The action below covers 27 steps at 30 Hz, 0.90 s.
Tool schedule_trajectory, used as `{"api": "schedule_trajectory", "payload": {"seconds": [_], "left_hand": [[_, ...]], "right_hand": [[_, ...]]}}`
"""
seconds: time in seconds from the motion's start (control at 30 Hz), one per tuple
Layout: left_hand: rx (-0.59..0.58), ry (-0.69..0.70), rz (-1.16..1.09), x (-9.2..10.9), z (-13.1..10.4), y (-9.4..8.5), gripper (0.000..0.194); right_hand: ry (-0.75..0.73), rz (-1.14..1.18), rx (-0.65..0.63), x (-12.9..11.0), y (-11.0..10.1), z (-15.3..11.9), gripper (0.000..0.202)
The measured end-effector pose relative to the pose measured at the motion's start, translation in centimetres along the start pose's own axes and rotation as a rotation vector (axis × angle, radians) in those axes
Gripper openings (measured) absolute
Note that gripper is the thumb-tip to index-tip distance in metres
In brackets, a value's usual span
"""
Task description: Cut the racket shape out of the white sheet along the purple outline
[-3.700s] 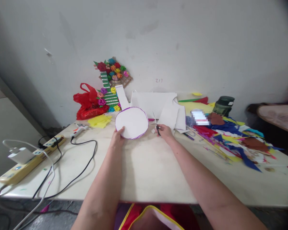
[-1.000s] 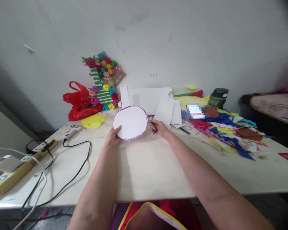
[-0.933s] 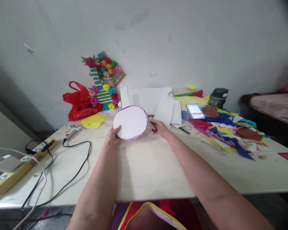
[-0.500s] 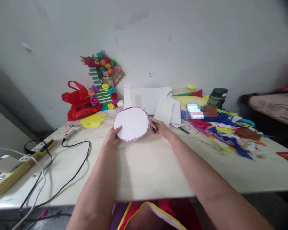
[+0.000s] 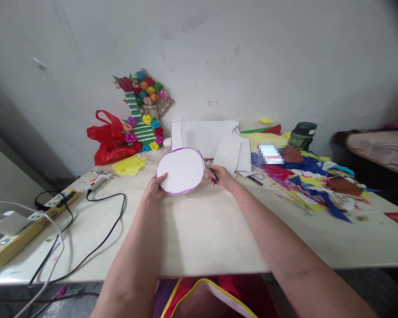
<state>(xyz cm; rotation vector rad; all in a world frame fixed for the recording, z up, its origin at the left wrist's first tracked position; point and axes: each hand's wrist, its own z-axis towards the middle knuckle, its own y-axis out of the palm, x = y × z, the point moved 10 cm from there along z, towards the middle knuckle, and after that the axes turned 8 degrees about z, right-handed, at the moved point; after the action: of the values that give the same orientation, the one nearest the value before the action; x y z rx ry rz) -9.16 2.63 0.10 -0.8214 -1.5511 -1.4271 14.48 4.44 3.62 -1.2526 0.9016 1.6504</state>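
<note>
A rounded white piece of card [image 5: 182, 171] with a purple outline round its edge is held up above the table. My left hand [image 5: 155, 185] grips its lower left edge, the thumb lying on the front face. At the card's right side, my right hand [image 5: 221, 177] is closed on a pair of scissors [image 5: 213, 174] with dark handles. The thin blades point up and left along the card's right edge. From here I cannot tell whether they are biting into the card.
White card sheets [image 5: 199, 139] lean on the wall behind. Coloured scraps [image 5: 318, 176], a phone [image 5: 270, 153] and a green bottle [image 5: 301, 136] crowd the right. Leftward lie yellow paper [image 5: 130, 165], a red bag [image 5: 109, 141], paper flowers [image 5: 146, 126], a power strip [image 5: 29, 225] and cables.
The scissor handles have drawn closer together in my right hand. The card and my left hand stay almost where they were; the whole view has shifted slightly.
</note>
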Motion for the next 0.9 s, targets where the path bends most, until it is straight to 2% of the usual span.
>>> {"api": "schedule_trajectory", "payload": {"seconds": [0.27, 0.47, 0.6, 0.73, 0.9], "left_hand": [[0.037, 0.014, 0.004, 0.2, 0.1, -0.6, 0.038], [0.14, 0.023, -0.023, 0.0, 0.5, -1.5, 0.029], [0.171, 0.013, -0.043, -0.2, 0.5, -1.5, 0.033], [0.161, -0.009, -0.012, -0.2, 0.3, -1.2, 0.04], [0.084, -0.014, 0.003, 0.0, 0.1, -0.5, 0.045]], "right_hand": [[0.037, -0.015, 0.02, 0.3, 0.1, 0.0, 0.029], [0.063, -0.004, 0.035, 0.5, 0.4, -0.1, 0.025], [0.103, -0.005, 0.042, 0.7, 0.6, -0.3, 0.022], [0.114, -0.03, 0.02, 1.3, 0.5, -0.3, 0.021], [0.067, 0.004, -0.002, 1.2, 0.2, -0.2, 0.027]]}}
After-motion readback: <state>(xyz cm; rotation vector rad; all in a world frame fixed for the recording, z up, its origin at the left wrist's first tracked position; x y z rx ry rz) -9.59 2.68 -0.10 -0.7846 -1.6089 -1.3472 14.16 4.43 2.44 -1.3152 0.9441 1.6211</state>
